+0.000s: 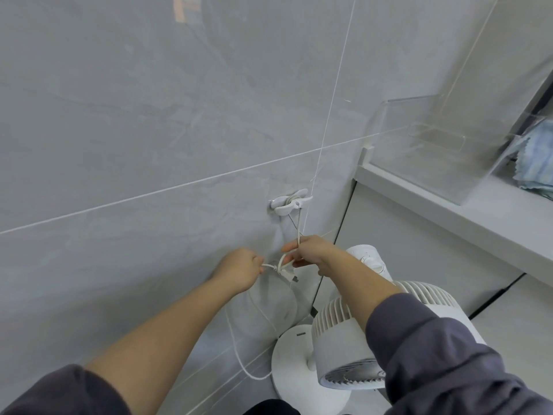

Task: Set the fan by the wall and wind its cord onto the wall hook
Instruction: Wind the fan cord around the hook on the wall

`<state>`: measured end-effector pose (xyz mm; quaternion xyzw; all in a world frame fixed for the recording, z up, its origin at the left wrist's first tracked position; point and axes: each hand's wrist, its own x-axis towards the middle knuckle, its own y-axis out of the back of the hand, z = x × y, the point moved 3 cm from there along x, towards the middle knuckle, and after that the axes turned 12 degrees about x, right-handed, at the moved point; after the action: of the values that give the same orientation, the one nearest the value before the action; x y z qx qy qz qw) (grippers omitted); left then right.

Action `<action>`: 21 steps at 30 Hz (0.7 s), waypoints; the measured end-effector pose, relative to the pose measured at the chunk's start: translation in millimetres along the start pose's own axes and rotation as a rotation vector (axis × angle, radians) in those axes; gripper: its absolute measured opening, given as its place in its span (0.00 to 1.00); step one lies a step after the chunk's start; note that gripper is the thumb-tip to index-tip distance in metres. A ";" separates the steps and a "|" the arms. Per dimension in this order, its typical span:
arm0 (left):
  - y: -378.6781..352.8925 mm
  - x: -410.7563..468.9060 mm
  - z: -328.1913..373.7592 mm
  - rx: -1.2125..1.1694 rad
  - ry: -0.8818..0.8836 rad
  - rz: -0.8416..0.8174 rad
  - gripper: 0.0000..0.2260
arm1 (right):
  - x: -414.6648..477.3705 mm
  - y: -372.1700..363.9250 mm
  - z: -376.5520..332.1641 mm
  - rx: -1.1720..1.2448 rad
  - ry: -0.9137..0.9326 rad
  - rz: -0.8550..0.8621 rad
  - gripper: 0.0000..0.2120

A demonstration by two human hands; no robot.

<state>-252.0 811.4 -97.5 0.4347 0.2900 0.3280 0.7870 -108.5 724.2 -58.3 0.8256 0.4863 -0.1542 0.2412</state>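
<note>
A white fan [338,351] stands on its round base on the floor right against the grey tiled wall. Its white cord [236,339] loops up from the base to my hands. A white wall hook [288,202] sits above them, and one strand of cord runs from it down into my right hand [311,251]. My left hand [239,269] pinches the cord a little to the left. Between the two hands hangs a small bundle with the plug end [289,276].
A white counter [449,214] juts out at the right, carrying a clear plastic box [434,145] and a blue cloth [535,157]. White cabinet fronts stand below it, close behind the fan.
</note>
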 end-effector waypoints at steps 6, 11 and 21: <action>-10.3 3.5 3.6 -0.443 0.181 -0.010 0.15 | 2.4 4.1 -4.6 -0.070 -0.092 0.011 0.16; -14.4 -1.1 13.0 -0.786 0.290 0.006 0.14 | 4.2 1.2 0.0 0.044 -0.142 0.004 0.18; -6.8 -8.2 29.0 -1.104 0.353 0.038 0.11 | 3.5 2.4 -1.6 -0.052 -0.198 -0.055 0.13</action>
<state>-233.7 788.0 -88.8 -0.0962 0.1949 0.5122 0.8309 -104.7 726.6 -58.1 0.7862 0.4863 -0.2287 0.3051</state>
